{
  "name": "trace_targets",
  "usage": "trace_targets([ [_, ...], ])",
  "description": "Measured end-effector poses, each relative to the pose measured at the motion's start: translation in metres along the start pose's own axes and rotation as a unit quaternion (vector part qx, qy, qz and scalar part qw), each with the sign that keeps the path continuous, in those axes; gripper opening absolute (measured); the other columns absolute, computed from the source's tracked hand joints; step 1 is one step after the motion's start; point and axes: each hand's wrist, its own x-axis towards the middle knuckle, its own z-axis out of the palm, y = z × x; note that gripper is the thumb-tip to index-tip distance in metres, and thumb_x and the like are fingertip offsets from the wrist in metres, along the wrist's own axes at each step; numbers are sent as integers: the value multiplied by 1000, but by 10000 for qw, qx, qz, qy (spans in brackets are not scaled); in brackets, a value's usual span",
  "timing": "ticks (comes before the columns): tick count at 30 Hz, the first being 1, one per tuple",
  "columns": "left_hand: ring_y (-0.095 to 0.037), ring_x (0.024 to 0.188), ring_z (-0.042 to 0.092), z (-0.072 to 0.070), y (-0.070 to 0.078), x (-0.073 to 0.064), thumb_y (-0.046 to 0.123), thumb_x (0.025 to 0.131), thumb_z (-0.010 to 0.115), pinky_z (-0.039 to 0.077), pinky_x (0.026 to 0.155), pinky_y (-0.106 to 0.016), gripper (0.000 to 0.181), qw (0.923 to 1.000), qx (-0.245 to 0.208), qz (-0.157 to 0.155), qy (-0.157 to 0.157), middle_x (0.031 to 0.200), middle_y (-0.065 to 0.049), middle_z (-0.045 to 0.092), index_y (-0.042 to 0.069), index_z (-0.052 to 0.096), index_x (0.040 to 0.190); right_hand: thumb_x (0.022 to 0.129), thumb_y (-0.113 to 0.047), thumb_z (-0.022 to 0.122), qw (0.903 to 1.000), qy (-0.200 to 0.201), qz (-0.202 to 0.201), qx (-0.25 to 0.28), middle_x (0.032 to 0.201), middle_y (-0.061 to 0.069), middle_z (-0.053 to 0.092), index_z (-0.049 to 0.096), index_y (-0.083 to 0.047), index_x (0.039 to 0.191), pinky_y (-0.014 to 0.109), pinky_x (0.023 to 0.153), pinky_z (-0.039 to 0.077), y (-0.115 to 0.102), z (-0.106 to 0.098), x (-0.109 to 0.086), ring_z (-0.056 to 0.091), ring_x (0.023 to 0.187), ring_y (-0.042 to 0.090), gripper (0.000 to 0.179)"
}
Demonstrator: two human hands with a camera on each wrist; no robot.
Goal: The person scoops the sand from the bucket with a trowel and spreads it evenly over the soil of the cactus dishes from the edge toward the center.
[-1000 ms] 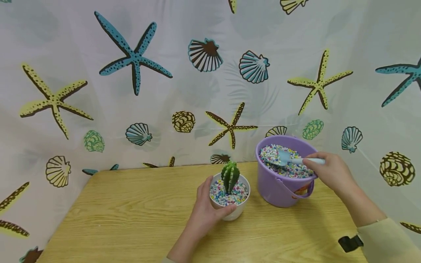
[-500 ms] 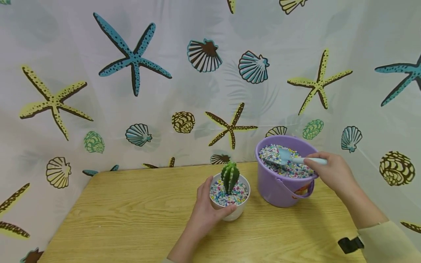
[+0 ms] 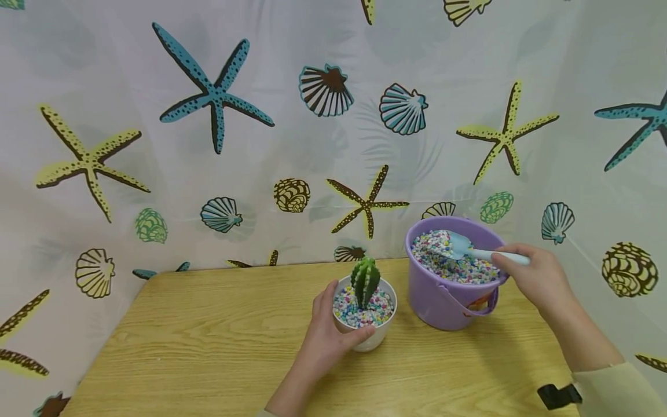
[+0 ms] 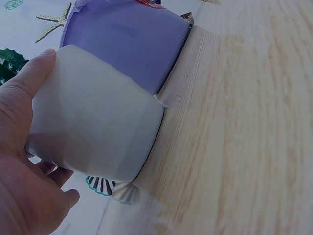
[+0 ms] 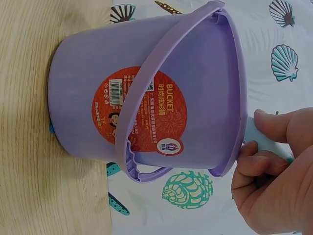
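Observation:
A white flowerpot stands on the table with a green cactus rising from colourful pebbles. My left hand holds the pot from its left side, thumb across the front near the rim and fingers behind. In the left wrist view, the pot's wall faces the camera. On the right, my right hand grips the pale blue toy shovel by its handle, over the rim of a purple bucket. The shovel's blade lies at the bead-like pebbles inside the bucket, its tip among them.
The bucket stands close to the pot's right, its handle hanging down past a red label. A wooden table lies beneath everything. Behind it hangs a curtain printed with starfish and shells.
My right hand has moved slightly right with the shovel, whose blade now sits a little further right and higher in the bucket. My left hand and the flowerpot stay put.

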Motion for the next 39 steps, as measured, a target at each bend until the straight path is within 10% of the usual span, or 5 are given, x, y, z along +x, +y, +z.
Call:
trace_targets([
  [7, -45, 156, 38, 0, 0, 0, 51, 80, 100, 33, 125, -66, 129, 10000, 24, 11, 13, 174, -19, 26, 15, 22, 176, 111, -50, 64, 9994, 51, 56, 333, 136, 24, 62, 66, 5, 144, 40, 83, 41, 5, 1, -4, 46, 112, 30, 65],
  [14, -45, 156, 38, 0, 0, -1, 51, 80, 100, 33, 124, -67, 128, 10000, 42, 41, 40, 174, -19, 27, 16, 23, 176, 111, -46, 67, 9984, 231, 71, 509, 107, 8, 62, 70, 3, 140, 32, 64, 44, 8, 4, -8, 46, 82, 21, 57],
  [39, -44, 154, 40, 0, -2, 0, 48, 82, 100, 36, 123, -66, 125, 9999, 43, 127, 43, 173, -20, 29, 14, 24, 175, 109, -44, 72, 9939, 224, 120, 1073, 112, -3, 58, 71, 1, 139, 27, 59, 45, 2, 5, -26, 46, 76, 13, 54],
])
